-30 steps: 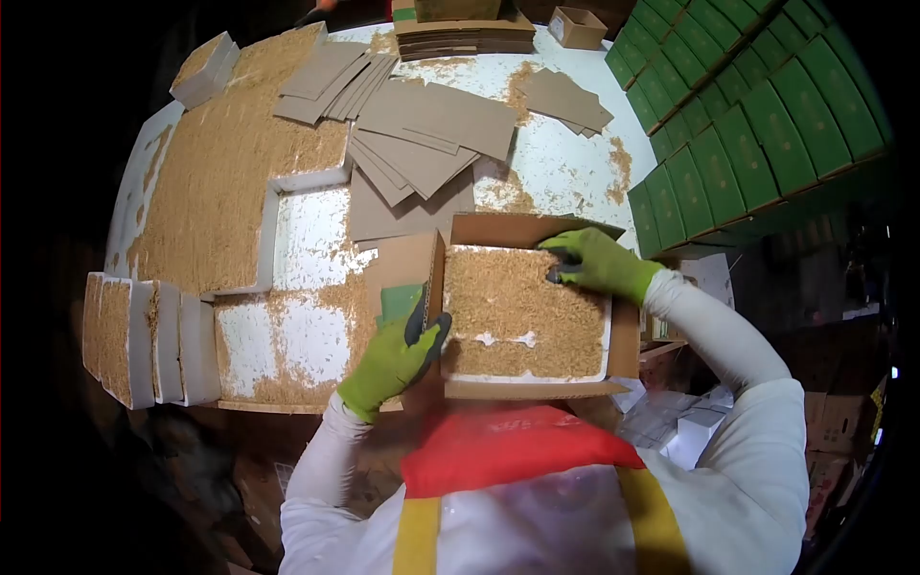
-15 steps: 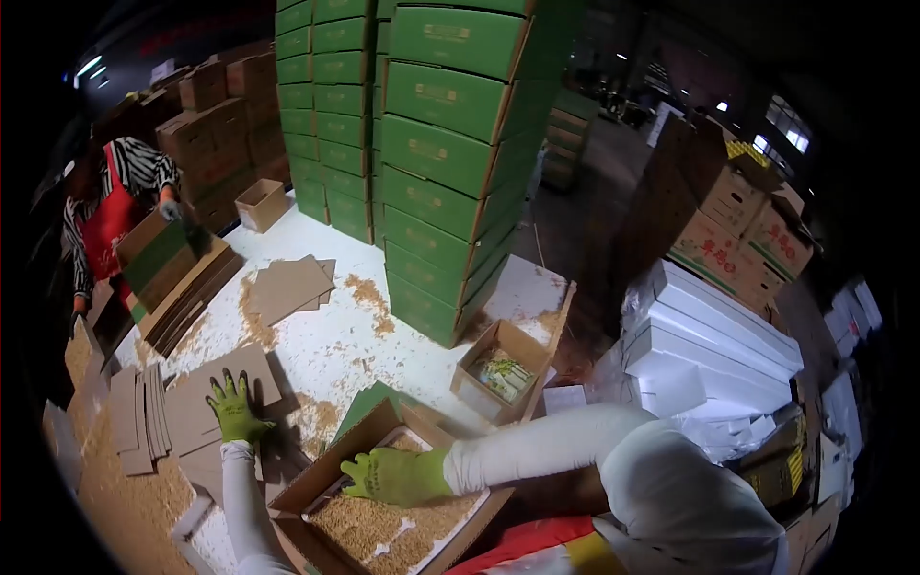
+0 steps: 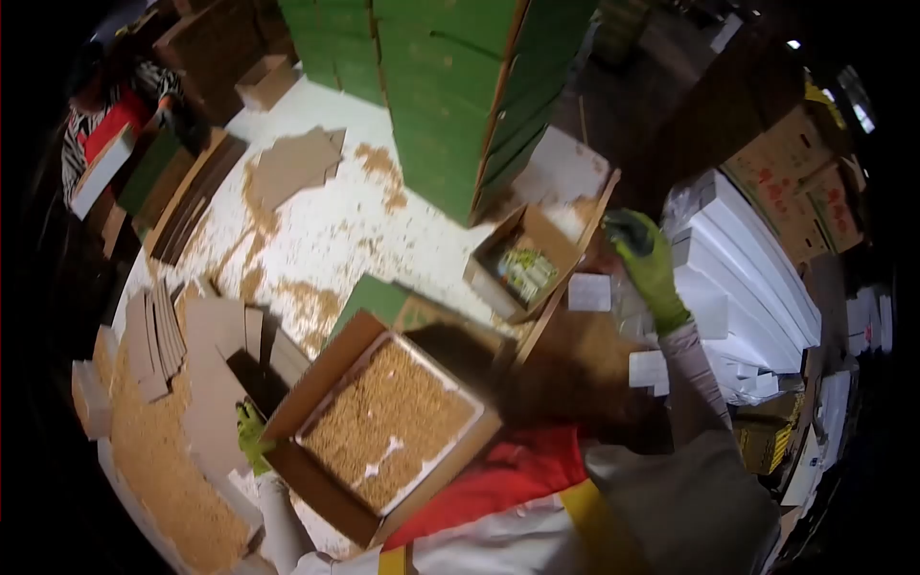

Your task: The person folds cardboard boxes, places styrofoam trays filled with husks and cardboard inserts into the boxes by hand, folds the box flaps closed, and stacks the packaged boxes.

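An open brown carton (image 3: pixel 455 462) stands tilted in view at the table's front edge. Inside it lies a white-rimmed tray full of tan shavings (image 3: pixel 383 412). My left hand (image 3: pixel 254 439), in a green glove, is against the carton's left corner, beside brown cardboard sheets (image 3: pixel 213 350); its fingers are partly hidden and blurred. Off the table's right edge, my right hand (image 3: pixel 647 264) is raised with fingers apart and curved, dark palm showing, and nothing visible in it. Between that hand and the green cartons sits a small box (image 3: pixel 494 287) holding small packets (image 3: pixel 527 272).
Stacked green cartons (image 3: pixel 436 105) rise at the back. White foam pieces (image 3: pixel 738 268) are piled at the right, near printed brown cartons (image 3: pixel 786 158). A co-worker (image 3: pixel 105 129) stands at the far left by stacked flattened cartons (image 3: pixel 196 196). Shavings cover the table's left part (image 3: pixel 168 479).
My right hand has left the carton and moved right, past the table edge. My left hand has come down from the cardboard sheets to the carton's corner. The co-worker now holds a white-edged piece.
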A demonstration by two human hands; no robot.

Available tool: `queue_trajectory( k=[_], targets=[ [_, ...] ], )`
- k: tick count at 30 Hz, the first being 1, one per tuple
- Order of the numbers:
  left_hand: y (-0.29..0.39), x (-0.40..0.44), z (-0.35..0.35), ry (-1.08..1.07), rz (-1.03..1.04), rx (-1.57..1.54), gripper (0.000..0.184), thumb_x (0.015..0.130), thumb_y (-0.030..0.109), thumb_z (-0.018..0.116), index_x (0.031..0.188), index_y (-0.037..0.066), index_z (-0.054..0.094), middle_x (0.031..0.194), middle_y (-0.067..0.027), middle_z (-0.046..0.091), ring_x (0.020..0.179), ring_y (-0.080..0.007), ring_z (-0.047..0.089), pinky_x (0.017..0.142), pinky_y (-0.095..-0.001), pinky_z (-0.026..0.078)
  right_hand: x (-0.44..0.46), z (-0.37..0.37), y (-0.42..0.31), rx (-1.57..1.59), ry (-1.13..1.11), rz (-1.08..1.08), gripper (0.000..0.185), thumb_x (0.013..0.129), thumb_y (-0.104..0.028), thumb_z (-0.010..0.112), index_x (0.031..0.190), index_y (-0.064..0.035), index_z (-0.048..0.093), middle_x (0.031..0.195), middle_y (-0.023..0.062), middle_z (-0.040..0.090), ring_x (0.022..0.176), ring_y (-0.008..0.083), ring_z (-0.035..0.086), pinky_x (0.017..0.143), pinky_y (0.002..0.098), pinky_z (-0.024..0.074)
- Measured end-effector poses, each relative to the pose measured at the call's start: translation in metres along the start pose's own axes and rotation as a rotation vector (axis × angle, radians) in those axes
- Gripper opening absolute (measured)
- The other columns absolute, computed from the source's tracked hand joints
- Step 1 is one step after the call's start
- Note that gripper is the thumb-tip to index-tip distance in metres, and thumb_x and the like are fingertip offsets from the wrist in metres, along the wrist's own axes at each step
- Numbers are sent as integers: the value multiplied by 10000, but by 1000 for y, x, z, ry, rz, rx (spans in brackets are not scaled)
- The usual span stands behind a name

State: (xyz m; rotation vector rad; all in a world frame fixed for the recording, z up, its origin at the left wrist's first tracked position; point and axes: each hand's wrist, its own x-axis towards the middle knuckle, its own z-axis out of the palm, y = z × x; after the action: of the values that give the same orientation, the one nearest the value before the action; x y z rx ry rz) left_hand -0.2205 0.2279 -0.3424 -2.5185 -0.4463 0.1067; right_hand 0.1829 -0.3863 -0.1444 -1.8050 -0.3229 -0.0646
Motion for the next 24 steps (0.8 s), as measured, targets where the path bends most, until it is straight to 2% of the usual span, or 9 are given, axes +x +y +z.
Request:
queue_trajectory(
  k=[1,2,4,6,11,15,20,22,24],
  targets=[
    [-2,-15,24,147,142,74,704,890,260,625,1486,30,328,1479,-207,419,1210,-370,544,986,-451,460,7,-7,20,-294,-11,-78,309,828,49,640,1135,13,634,1124,85,664,1026,165,632,912,294,501],
    [-16,-18,52,-14,-119,-590,730,834,230,648,1476,39,357,1464,-181,447,1175,-337,571,964,-399,477,17,-3,33,-366,-50,-7,344,787,60,646,1126,3,647,1071,84,674,960,165,649,873,288,512],
    [-31,-17,35,-127,-373,-909,736,781,167,659,1457,41,395,1425,-170,494,1138,-328,593,939,-368,492,40,21,48,-678,-236,-107,310,761,-140,728,1046,-34,668,1011,125,684,911,275,671,822,347,529],
    [-27,14,-91,94,-334,-605,616,828,62,581,1427,44,439,1357,-200,540,1109,-362,598,928,-409,485,55,57,74,-912,-389,-92,342,741,-281,753,990,-60,675,1005,148,685,923,344,661,820,408,524],
    [-40,17,-154,267,-514,-623,466,908,22,526,1371,63,509,1314,-163,578,1114,-350,605,917,-388,494,50,131,163,-1160,-893,-95,486,670,-387,790,1011,-60,675,1011,187,680,989,352,637,861,434,507],
    [-29,1,-208,375,-555,-569,421,926,26,545,1346,59,538,1283,-141,591,1079,-322,619,901,-362,504,69,118,133,-832,-780,72,458,728,-325,782,997,25,658,1039,236,665,995,379,622,869,451,490],
    [-17,-17,-274,445,-513,-540,482,904,17,574,1377,107,553,1150,-165,579,1008,-346,604,860,-374,508,64,110,74,-742,-778,-170,267,897,-189,612,1095,-23,680,1079,141,696,1001,280,654,846,367,512],
    [2,-20,-320,441,-408,-394,583,778,-23,640,1340,126,594,1088,-144,587,949,-319,616,780,-382,525,40,141,-7,-13,-836,-124,270,898,-140,618,1104,21,685,1104,105,676,1032,161,626,912,303,503],
    [22,-28,-350,450,-188,-417,628,688,-27,670,1275,196,646,1019,-110,593,840,-280,610,633,-361,502,-6,184,-66,115,-888,-277,370,867,-219,659,1133,39,655,1196,160,629,1134,261,576,1001,382,450]
  ],
)
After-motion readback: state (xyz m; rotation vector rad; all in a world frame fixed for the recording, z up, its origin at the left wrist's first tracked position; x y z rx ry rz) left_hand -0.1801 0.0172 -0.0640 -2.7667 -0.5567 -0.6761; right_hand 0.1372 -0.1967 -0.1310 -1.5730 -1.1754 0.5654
